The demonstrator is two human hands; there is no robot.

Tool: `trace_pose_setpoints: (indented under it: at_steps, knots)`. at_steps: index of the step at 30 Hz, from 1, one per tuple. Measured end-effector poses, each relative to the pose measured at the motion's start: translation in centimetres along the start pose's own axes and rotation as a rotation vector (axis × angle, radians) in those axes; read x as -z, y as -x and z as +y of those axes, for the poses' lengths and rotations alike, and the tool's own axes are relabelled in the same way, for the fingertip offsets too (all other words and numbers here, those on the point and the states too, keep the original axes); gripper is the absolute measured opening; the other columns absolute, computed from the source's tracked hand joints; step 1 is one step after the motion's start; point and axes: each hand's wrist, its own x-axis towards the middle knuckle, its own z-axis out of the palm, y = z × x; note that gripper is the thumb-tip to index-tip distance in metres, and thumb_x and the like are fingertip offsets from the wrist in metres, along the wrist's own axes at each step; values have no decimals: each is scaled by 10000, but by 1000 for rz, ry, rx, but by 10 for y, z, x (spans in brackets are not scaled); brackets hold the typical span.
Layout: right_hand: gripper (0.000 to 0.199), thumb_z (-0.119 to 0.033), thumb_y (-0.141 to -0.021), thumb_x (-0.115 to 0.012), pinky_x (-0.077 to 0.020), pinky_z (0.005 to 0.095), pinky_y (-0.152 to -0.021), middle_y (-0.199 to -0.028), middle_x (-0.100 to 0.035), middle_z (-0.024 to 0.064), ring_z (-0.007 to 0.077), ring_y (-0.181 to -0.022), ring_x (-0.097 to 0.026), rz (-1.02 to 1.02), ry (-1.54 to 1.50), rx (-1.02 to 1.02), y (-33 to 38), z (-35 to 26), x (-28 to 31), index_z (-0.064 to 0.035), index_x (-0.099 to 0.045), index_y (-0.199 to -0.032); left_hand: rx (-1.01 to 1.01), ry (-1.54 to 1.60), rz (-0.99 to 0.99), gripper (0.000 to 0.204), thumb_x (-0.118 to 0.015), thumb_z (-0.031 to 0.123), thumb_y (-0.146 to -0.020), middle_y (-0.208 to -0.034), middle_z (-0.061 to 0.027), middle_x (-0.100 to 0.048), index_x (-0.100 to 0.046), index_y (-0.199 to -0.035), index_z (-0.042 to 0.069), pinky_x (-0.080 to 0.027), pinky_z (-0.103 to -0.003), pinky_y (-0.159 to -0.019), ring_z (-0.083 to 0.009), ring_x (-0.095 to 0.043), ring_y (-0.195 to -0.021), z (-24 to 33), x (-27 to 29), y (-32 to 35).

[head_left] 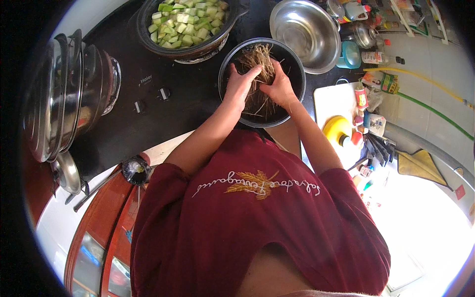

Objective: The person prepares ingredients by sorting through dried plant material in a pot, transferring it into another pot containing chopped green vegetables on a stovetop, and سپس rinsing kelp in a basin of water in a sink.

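Both my hands are inside a round dark pot [295,74] with a grey metallic rim. Between them is a bundle of dried, straw-coloured stalks [262,58], its loose ends pointing up and away from me. My left hand [239,85] presses on the bundle's left side, its thumb across the stalks. My right hand [279,88] grips it from the right, fingers partly hidden by the stalks. More thin stalks [260,104] lie lower in the pot, beneath my hands. Whether liquid is in the pot, I cannot tell.
Chopped pale-green vegetable cubes [190,24] fill a dark pot [143,34] at far left. A wide steel basin [306,34] touches the back right area. Stacked pans and lids [64,99] stand at left. Bottles [374,58], a white board [329,101] and a yellow round container [337,129] are at right.
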Motion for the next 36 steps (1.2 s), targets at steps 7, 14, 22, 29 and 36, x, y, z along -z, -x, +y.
trace_pose_setpoints:
  at_steps: [7,14,22,29,36]
  knots:
    - [769,-61,-641,-672,-423,316,-906,-1124,-564,131,224,-1050,-543,25,-67,10,5,20,-5,-62,-299,-1314,18,175,-89,782,-698,200,-694,-1173,-129,-510,-273,-1320,6,-397,-337,-910,-223,-514,-1047,-17,-15,-14]
    - [1024,-176,-609,-781,-322,346,-1016,-1233,-447,170,315,-1162,-442,-119,-361,-114,7,-21,3,-36,-135,-1390,68,154,-239,397,-520,196,-760,-1058,-45,-567,-522,-1132,60,-416,-301,-846,-174,-542,-954,-33,-11,-24]
    - [1088,-272,-531,-836,-339,352,-1004,-1297,-377,172,292,-1204,-405,17,-126,-83,3,-10,-2,-35,-196,-1378,56,54,-351,350,-503,156,-744,-947,-17,-579,-544,-1084,83,-443,-279,-721,-145,-555,-828,-10,-12,-4]
    - [923,-189,-590,-777,-379,338,-965,-1227,-461,163,289,-1143,-472,137,-189,-8,8,-7,-10,-27,-272,-1345,9,-228,-442,372,-504,119,-719,-946,-10,-568,-533,-1083,51,-438,-256,-711,-93,-535,-822,7,-7,13]
    - [705,-121,-672,-704,-404,322,-925,-1175,-507,150,263,-1087,-511,329,-221,65,11,-6,-19,5,-371,-1281,-99,-155,-466,581,-533,29,-667,-994,-67,-583,-437,-1240,8,-424,-240,-782,-134,-548,-877,-4,-11,21]
